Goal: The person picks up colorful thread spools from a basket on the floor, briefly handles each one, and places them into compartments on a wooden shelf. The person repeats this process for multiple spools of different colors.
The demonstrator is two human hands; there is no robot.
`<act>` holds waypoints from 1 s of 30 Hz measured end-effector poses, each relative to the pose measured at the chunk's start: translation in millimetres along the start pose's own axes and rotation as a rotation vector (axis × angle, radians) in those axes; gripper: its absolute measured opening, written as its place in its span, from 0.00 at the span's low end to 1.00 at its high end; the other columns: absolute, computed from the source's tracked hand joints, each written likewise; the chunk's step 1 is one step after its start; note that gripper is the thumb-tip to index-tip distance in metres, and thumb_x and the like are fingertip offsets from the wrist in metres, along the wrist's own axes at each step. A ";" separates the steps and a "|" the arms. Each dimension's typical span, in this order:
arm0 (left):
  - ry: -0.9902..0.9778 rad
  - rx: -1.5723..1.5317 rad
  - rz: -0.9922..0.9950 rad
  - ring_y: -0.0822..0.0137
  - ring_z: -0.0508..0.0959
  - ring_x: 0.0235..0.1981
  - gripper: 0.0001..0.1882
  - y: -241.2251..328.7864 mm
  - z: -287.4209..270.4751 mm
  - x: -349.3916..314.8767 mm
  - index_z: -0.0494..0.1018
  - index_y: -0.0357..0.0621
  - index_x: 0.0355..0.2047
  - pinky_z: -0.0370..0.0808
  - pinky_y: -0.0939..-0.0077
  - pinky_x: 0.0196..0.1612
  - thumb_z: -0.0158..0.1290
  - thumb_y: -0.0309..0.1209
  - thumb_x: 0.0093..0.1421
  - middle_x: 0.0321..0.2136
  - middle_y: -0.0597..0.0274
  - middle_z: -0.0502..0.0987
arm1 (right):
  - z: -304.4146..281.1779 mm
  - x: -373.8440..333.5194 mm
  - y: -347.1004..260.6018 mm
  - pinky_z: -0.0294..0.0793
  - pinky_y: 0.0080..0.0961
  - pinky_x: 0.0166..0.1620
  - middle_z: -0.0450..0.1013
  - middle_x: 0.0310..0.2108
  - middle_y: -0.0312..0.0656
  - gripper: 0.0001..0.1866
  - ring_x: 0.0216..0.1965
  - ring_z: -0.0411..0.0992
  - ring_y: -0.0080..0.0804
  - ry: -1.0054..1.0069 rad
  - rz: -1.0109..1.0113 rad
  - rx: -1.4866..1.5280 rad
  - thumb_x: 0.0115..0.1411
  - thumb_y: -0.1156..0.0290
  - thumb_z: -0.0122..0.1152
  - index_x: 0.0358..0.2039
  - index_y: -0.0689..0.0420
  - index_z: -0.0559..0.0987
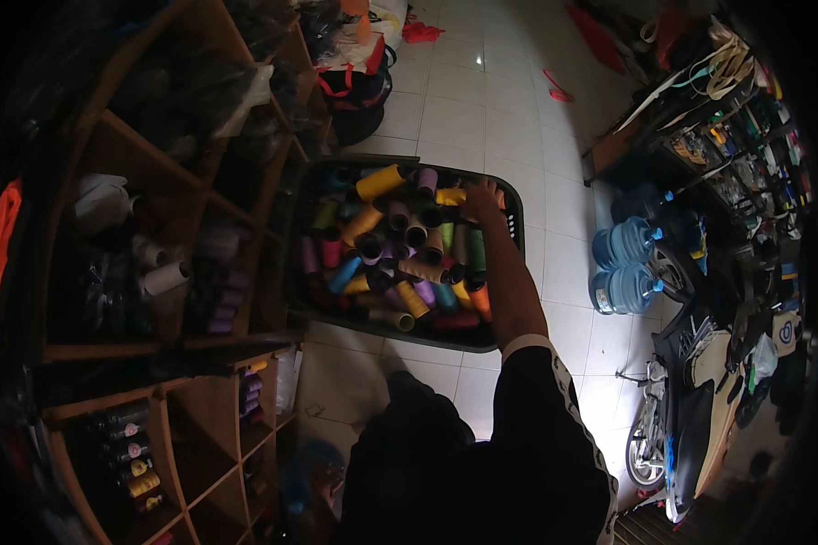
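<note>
Pale floor tiles (509, 100) spread below me, wooden shelves (100, 351) line the left, and blue water jugs (629, 241) stand to the right near a spoked wheel (647, 436). Beside the shelves I have a dark basket (400, 335) heaped with thread spools (415, 234). My right hand (483, 200) is at its far right corner, by a yellow spool (451, 197) — whether its fingers pinch anything, I can't tell. My forearm hides some spools; my left hand (325, 481) hangs low — too dim to read its fingers.
</note>
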State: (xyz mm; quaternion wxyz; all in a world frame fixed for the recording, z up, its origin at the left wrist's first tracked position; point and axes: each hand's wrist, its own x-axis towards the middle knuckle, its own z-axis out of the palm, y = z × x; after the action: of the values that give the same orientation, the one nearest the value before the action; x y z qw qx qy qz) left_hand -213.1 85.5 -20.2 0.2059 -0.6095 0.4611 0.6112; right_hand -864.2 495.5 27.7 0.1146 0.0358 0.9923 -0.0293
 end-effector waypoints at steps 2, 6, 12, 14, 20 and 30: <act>-0.028 0.113 0.081 0.67 0.77 0.38 0.19 -10.8 -5.0 28.1 0.69 0.48 0.52 0.74 0.67 0.41 0.51 0.41 0.64 0.41 0.64 0.76 | -2.4 -3.4 3.5 0.60 0.52 0.58 0.63 0.55 0.51 0.28 0.59 0.60 0.52 0.041 -0.063 -0.024 0.48 0.59 0.67 0.51 0.51 0.75; -0.081 0.645 0.649 0.66 0.77 0.39 0.18 -29.7 -15.1 108.1 0.70 0.48 0.51 0.74 0.67 0.42 0.50 0.41 0.64 0.40 0.63 0.76 | -19.5 -29.4 2.0 0.67 0.45 0.52 0.68 0.49 0.49 0.27 0.52 0.66 0.48 0.251 -0.121 0.033 0.45 0.59 0.70 0.45 0.54 0.77; -0.061 0.305 0.799 0.70 0.78 0.38 0.14 136.0 85.3 -15.1 0.70 0.42 0.47 0.75 0.76 0.38 0.51 0.36 0.66 0.39 0.64 0.77 | -0.8 -106.7 13.0 0.71 0.31 0.43 0.74 0.38 0.42 0.24 0.41 0.72 0.32 0.293 -0.015 1.015 0.49 0.59 0.72 0.42 0.59 0.76; -0.085 0.300 0.942 0.70 0.78 0.39 0.12 173.7 105.6 -53.3 0.71 0.40 0.47 0.75 0.75 0.41 0.49 0.34 0.67 0.39 0.62 0.77 | -74.8 -188.5 -50.6 0.69 0.26 0.43 0.74 0.38 0.39 0.20 0.41 0.70 0.25 0.090 0.108 1.268 0.54 0.63 0.69 0.42 0.61 0.75; -0.374 0.129 1.082 0.68 0.75 0.49 0.15 262.2 175.4 -163.8 0.71 0.37 0.50 0.71 0.76 0.51 0.52 0.25 0.64 0.46 0.58 0.76 | -69.2 -291.1 -124.2 0.72 0.25 0.48 0.74 0.42 0.38 0.21 0.45 0.73 0.26 -0.330 -0.324 1.766 0.55 0.75 0.67 0.49 0.60 0.73; -0.305 -0.195 1.192 0.66 0.75 0.50 0.19 238.2 132.9 -187.7 0.70 0.36 0.51 0.72 0.69 0.53 0.57 0.24 0.59 0.47 0.58 0.74 | -88.7 -358.4 -205.7 0.74 0.27 0.47 0.74 0.44 0.43 0.23 0.44 0.75 0.30 -0.436 -0.745 1.289 0.52 0.73 0.70 0.48 0.63 0.74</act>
State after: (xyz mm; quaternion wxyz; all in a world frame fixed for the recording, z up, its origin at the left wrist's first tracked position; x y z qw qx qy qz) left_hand -448.4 135.3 207.4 -0.1634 -0.1691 0.6295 0.7406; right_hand -552.1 273.5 206.4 0.2464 -0.2474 0.6809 -0.6438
